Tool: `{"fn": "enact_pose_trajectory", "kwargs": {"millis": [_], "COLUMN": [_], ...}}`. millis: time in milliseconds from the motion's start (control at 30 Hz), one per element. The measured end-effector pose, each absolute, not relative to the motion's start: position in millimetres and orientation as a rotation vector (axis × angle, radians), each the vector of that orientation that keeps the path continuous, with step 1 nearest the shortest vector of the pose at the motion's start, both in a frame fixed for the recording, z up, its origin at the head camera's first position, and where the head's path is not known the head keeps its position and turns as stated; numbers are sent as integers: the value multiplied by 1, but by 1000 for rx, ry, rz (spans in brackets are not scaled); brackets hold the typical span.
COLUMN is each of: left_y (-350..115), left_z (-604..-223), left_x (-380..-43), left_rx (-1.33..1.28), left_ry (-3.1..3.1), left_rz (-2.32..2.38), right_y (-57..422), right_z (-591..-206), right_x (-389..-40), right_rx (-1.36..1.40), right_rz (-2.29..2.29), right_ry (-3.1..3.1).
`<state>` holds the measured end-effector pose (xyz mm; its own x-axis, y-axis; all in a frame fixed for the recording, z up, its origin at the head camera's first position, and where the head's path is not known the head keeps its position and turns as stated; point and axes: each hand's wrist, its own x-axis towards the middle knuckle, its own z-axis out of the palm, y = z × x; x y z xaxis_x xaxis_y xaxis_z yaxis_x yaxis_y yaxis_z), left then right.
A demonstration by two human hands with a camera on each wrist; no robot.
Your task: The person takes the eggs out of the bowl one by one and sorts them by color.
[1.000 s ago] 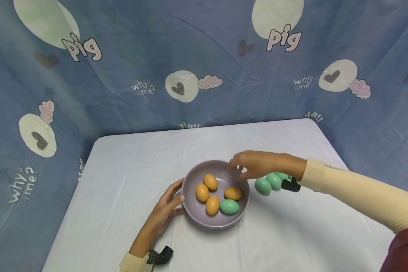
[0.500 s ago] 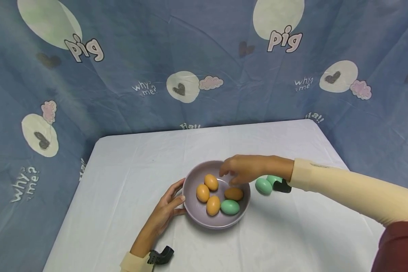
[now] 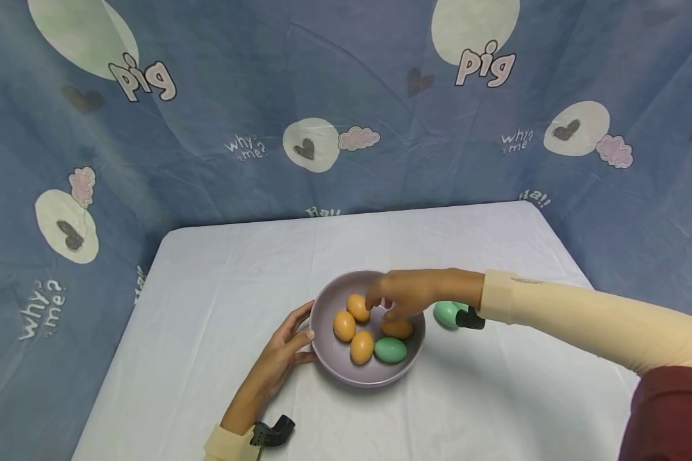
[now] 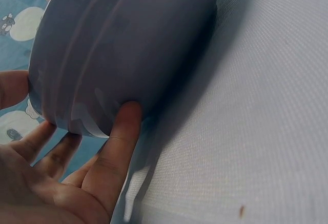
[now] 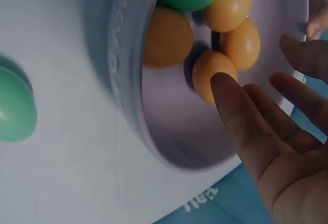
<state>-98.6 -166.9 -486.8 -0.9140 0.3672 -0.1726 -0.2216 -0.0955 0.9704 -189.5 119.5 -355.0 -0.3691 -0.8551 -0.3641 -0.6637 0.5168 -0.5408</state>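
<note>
Holding the mauve bowl (image 3: 327, 307) at its left side, my left hand (image 3: 282, 351) sets its thumb at the rim and spreads its fingers against the outer wall. The bowl sits on the white table (image 3: 248, 275), with four orange eggs (image 3: 344, 326) and one green egg (image 3: 390, 350) inside. My right hand (image 3: 402, 293) is over the far right part of the bowl, its fingers loosely bent, thumb apart from them, with nothing between. From the head view, my right fingertips lie just beside the farthest orange egg (image 3: 356, 307); whether one touches it I cannot tell. Another orange egg (image 3: 398, 330) is partly covered by my thumb in that view, and the green egg lies just in front of it. To the right of the bowl, well apart from my left hand, a loose green egg (image 3: 446, 314) rests on the table, with a bit of green showing behind it under the black wrist device (image 3: 471, 319). A blue printed cloth (image 3: 207, 173) hangs beyond the table, and a cream sleeve (image 3: 565, 320) covers my right forearm.
</note>
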Motion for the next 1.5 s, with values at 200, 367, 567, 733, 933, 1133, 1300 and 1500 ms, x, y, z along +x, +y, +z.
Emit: {"fn": "enact_pose_trajectory", "kwargs": {"millis": [200, 367, 567, 733, 933, 1133, 1300, 1500], "left_y": [-167, -166, -166, -166, -167, -168, -168, -168], "left_z": [-486, -488, -487, -485, -486, -486, -486, -489], "left_x": [-100, -101, -101, -100, -100, -100, -100, -99], "left_rx": [175, 180, 170, 178, 174, 166, 158, 175], "left_ry": [1795, 1795, 1799, 1799, 1802, 1810, 1816, 1804], "left_rz": [2063, 2058, 2064, 2062, 2062, 2060, 2061, 2067], "right_y": [113, 109, 106, 105, 103, 100, 98, 98], "right_z": [-361, -367, -375, -382, -385, -385, -385, -387], "right_x": [-188, -185, -181, -178, -177, -177, -177, -175], "right_rx": [-1239, -1207, -1189, -1217, -1234, -1252, -1272, -1243], "right_rz": [-406, -371, -316, -296, -269, -242, -213, -179], "right_ry": [2104, 2089, 2096, 2093, 2094, 2077, 2079, 2081]}}
